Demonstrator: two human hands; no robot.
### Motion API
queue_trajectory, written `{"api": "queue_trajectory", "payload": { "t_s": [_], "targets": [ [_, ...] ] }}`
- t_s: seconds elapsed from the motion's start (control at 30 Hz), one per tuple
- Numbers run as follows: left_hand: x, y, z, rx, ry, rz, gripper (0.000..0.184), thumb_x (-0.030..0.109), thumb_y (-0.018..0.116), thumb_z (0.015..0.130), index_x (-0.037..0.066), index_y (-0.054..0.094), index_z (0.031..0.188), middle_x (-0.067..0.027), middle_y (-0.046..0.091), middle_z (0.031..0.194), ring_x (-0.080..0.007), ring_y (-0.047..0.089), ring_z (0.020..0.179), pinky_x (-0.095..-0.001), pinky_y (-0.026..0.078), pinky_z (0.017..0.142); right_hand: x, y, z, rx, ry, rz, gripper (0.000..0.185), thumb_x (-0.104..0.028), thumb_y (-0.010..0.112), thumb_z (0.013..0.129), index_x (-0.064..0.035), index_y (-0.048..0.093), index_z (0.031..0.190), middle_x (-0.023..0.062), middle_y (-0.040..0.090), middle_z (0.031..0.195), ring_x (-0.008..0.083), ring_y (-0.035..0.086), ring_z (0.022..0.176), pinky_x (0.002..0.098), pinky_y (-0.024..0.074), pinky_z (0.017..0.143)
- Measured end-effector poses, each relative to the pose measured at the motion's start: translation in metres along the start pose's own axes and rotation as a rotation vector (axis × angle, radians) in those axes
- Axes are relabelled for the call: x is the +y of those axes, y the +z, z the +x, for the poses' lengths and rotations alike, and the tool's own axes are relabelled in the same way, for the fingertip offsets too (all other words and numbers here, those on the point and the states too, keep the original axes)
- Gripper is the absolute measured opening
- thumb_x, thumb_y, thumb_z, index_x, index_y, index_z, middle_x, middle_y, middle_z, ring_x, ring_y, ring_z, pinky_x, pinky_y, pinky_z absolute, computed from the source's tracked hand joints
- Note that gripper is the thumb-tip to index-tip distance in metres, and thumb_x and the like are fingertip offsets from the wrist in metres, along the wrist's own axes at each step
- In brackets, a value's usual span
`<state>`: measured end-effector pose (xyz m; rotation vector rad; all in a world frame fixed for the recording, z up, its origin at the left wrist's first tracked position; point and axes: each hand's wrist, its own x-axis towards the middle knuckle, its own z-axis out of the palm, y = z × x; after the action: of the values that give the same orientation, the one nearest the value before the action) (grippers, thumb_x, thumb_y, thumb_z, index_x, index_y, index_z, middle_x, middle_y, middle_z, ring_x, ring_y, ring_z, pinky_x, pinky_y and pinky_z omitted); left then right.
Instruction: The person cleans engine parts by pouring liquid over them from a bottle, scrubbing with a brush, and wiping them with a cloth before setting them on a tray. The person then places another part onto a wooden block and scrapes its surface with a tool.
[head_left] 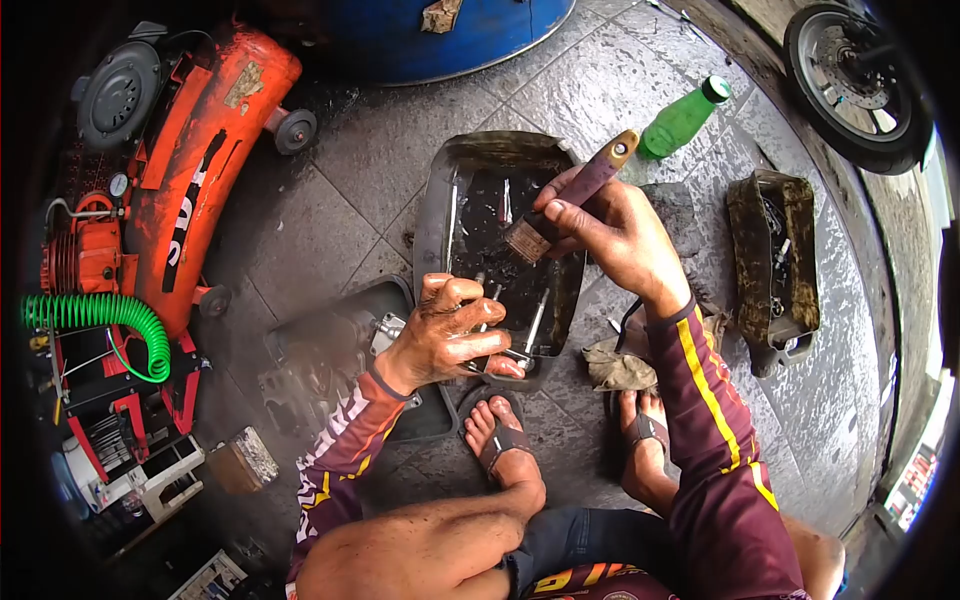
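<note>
My right hand (625, 240) grips a paintbrush (592, 180) by its dark handle, with the bristles pointing down over a grimy black basin (432, 215). Dark liquid and several metal parts, including a long thin rod (537, 322), lie inside that basin. At its near left edge, my left hand (455, 330) is wet and dirty, its fingers curled. A bit of metal shows by the lower fingers, but what they hold is partly hidden. Left of this hand is a dark tray (432, 415) with a metal part (388, 328) at its edge.
A green bottle (680, 125) stands beyond my right hand. On the right is a dirty container (745, 240) of small parts, with a motorcycle wheel (800, 60) behind. A rag (620, 368) lies by my right foot. An orange compressor (225, 130) and blue drum (450, 50) border the floor.
</note>
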<state>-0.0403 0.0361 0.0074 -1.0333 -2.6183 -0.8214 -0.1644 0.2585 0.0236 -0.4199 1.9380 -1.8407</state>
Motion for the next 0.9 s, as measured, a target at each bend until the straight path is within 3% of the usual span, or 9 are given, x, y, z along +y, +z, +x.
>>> {"api": "queue_trajectory", "payload": {
  "t_s": [0.23,0.37,0.43,0.57,0.63,0.73,0.77,0.83,0.9],
  "targets": [
    [-0.007,0.002,0.002,0.116,-0.039,-0.013,0.04,0.057,0.075,0.06,0.019,0.065,0.069,0.0037,0.057,0.097,-0.0229,0.044,0.1,-0.0404,0.036,0.087,0.006,0.025,-0.008,-0.183,0.157,0.336,0.024,-0.018,0.062,0.095,0.0031,0.063,0.106,0.0065,0.062,0.104,0.0161,0.063,0.091,0.03,0.0583,0.073],
    [-0.012,0.003,0.0,0.117,-0.058,-0.055,0.042,0.06,0.076,0.057,0.019,0.067,0.067,-0.0015,0.053,0.097,-0.0264,0.041,0.104,-0.0418,0.039,0.088,0.03,0.024,0.004,-0.018,-0.058,-0.53,0.021,-0.019,0.066,0.092,-0.0008,0.066,0.102,0.0079,0.072,0.085,0.0146,0.066,0.073,0.0323,0.0525,0.07],
    [-0.016,0.007,-0.002,0.108,-0.055,-0.078,0.042,0.059,0.076,0.056,0.019,0.067,0.066,-0.0017,0.054,0.1,-0.0271,0.041,0.105,-0.0414,0.039,0.089,0.024,0.019,0.004,0.117,-0.031,-0.265,0.022,-0.02,0.066,0.089,-0.001,0.068,0.098,0.0173,0.07,0.08,0.0325,0.071,0.079,0.0375,0.0528,0.071],
    [-0.018,0.011,0.002,0.103,-0.08,-0.119,0.037,0.046,0.082,0.059,0.014,0.066,0.068,-0.0014,0.057,0.104,-0.0274,0.044,0.105,-0.0398,0.037,0.092,0.016,0.035,-0.004,-0.044,-0.023,0.037,0.022,-0.02,0.066,0.088,-0.0008,0.068,0.098,0.0186,0.069,0.079,0.0338,0.07,0.08,0.0384,0.0528,0.071],
    [-0.017,0.014,0.003,0.124,-0.124,-0.166,0.038,0.046,0.083,0.059,0.013,0.066,0.068,-0.0012,0.057,0.104,-0.027,0.044,0.105,-0.04,0.038,0.091,0.031,0.036,0.006,0.003,-0.077,-0.448,0.022,-0.022,0.067,0.088,-0.0002,0.068,0.093,0.0242,0.064,0.072,0.042,0.065,0.074,0.0446,0.0524,0.067],
    [-0.018,0.018,-0.001,0.13,-0.132,-0.173,0.038,0.046,0.082,0.059,0.013,0.066,0.068,-0.0012,0.057,0.104,-0.027,0.044,0.104,-0.0399,0.039,0.09,0.028,0.019,0.003,0.154,-0.02,-0.434,0.022,-0.02,0.067,0.088,0.0011,0.067,0.092,0.0228,0.066,0.073,0.0389,0.068,0.071,0.0435,0.0525,0.065],
    [-0.02,0.017,-0.002,0.107,-0.142,-0.166,0.038,0.046,0.082,0.06,0.012,0.065,0.068,-0.0014,0.057,0.103,-0.0272,0.044,0.104,-0.0401,0.04,0.089,0.02,0.013,-0.002,0.077,0.032,-0.402,0.023,-0.02,0.065,0.091,0.0012,0.067,0.099,0.0144,0.072,0.079,0.022,0.071,0.071,0.0363,0.0539,0.068],
    [-0.02,0.018,-0.003,0.108,-0.139,-0.13,0.038,0.045,0.082,0.061,0.012,0.065,0.068,-0.0012,0.057,0.103,-0.0272,0.044,0.104,-0.0407,0.04,0.089,0.03,0.015,-0.005,-0.079,0.124,-0.085,0.023,-0.019,0.066,0.091,0.0016,0.065,0.101,0.0128,0.071,0.078,0.0176,0.07,0.07,0.035,0.0544,0.068],
    [-0.019,0.021,-0.002,0.101,-0.112,-0.13,0.038,0.045,0.082,0.061,0.012,0.065,0.068,-0.0011,0.057,0.103,-0.0272,0.044,0.104,-0.0408,0.04,0.089,0.047,0.022,0.003,-0.229,0.095,-0.35,0.029,-0.022,0.069,0.089,0.0016,0.065,0.106,0.0154,0.07,0.075,0.0206,0.07,0.07,0.0349,0.0548,0.068]
  ]
}}
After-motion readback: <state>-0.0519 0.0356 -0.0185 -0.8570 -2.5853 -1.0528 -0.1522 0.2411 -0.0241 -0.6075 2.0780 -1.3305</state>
